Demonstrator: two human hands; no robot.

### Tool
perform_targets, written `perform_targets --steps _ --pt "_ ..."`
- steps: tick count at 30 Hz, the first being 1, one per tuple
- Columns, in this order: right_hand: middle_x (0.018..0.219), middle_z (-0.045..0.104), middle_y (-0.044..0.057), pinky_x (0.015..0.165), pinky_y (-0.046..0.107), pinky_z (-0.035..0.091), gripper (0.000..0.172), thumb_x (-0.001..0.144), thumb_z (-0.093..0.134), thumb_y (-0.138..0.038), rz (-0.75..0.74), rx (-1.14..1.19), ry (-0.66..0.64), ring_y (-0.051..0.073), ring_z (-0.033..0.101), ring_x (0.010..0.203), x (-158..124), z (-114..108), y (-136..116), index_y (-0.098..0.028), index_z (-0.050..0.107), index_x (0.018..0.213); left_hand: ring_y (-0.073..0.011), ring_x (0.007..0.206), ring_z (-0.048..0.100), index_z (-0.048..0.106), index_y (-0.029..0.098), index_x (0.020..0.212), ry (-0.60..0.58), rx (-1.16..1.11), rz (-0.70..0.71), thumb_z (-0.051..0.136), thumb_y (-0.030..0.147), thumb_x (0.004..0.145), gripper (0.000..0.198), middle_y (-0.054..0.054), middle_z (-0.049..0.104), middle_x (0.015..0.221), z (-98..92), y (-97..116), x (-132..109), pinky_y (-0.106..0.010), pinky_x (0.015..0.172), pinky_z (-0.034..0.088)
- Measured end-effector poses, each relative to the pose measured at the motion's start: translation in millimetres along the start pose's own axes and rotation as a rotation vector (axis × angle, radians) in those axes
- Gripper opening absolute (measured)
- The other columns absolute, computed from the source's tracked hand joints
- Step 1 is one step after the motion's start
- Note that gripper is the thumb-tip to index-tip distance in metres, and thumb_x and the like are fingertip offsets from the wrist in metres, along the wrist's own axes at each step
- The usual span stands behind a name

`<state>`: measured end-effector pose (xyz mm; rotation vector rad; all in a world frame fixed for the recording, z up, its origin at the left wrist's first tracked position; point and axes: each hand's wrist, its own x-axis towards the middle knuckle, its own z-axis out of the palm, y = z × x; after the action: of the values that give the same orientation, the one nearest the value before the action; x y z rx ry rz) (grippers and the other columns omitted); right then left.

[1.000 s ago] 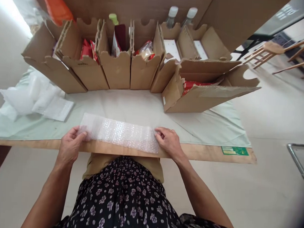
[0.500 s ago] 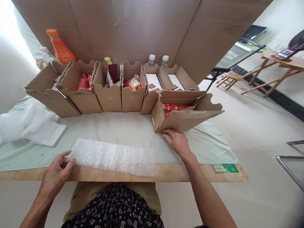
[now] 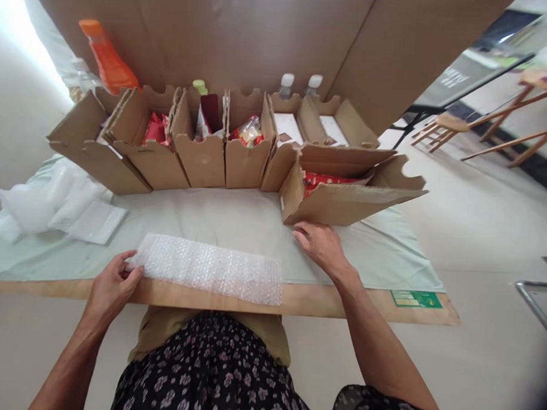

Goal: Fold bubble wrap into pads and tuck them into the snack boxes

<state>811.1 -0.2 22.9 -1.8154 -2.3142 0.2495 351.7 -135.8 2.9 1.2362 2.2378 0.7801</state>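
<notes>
A strip of bubble wrap [image 3: 208,267] lies flat along the table's near edge. My left hand [image 3: 111,286] pinches its left end, fingers closed on it. My right hand [image 3: 320,245] rests palm down on the pale green cloth, just in front of a tilted cardboard box [image 3: 340,201] with red packets [image 3: 321,180] inside. Its fingers are loosely stretched and hold nothing.
A row of open cardboard bins [image 3: 199,148] with red packets, sachets and bottles stands at the back. An orange bottle [image 3: 106,58] rises at the far left. Plastic bags [image 3: 53,206] lie on the cloth at left. Wooden chairs [image 3: 482,128] stand right.
My right hand has let go of the bubble wrap's right end and moved forward to the tilted box. My left hand has kept its hold on the left end.
</notes>
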Motion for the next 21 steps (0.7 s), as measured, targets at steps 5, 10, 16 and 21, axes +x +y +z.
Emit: perform_targets --steps 5,10,16,21 --pt "0.13 0.073 0.014 0.099 0.048 0.049 0.028 0.094 0.064 -0.041 -0.149 0.128 -0.023 0.033 0.066 0.117 -39 29 -52 -0.021 0.076 0.11 -0.0207 0.068 0.064 0.064 0.016 0.123 -0.003 -0.06 -0.05 0.068 0.058 0.067 0.07 0.001 0.069 0.074 -10.3 3 -2 -0.032 0.069 0.05" --pt "0.136 0.071 0.013 0.103 0.048 0.046 0.012 0.094 0.059 -0.026 -0.173 0.294 -0.009 0.032 0.061 0.128 -66 44 -82 -0.022 0.068 0.086 -0.02 0.068 0.062 0.063 0.017 0.125 -0.022 -0.113 -0.017 0.07 0.048 0.07 0.063 0.0 0.069 0.075 -11.6 6 -8 -0.032 0.068 0.051" --pt "0.084 0.077 0.002 0.073 0.032 0.05 0.014 0.095 0.053 -0.031 -0.077 0.495 -0.136 0.02 0.07 0.076 -60 17 -70 -0.024 0.063 0.088 -0.0173 0.069 0.059 0.064 0.017 0.129 0.018 -0.192 0.025 0.068 0.042 0.072 0.063 0.002 0.065 0.075 -12.2 19 -18 -0.03 0.069 0.048" --pt "0.088 0.078 0.005 0.076 0.036 0.047 0.014 0.093 0.057 -0.032 -0.07 0.188 -0.062 0.025 0.07 0.08 -14 -2 -43 -0.025 0.069 0.091 -0.0158 0.071 0.059 0.062 0.015 0.134 -0.018 -0.243 0.091 0.066 0.042 0.076 0.064 0.002 0.063 0.079 -1.4 32 -23 -0.029 0.072 0.047"
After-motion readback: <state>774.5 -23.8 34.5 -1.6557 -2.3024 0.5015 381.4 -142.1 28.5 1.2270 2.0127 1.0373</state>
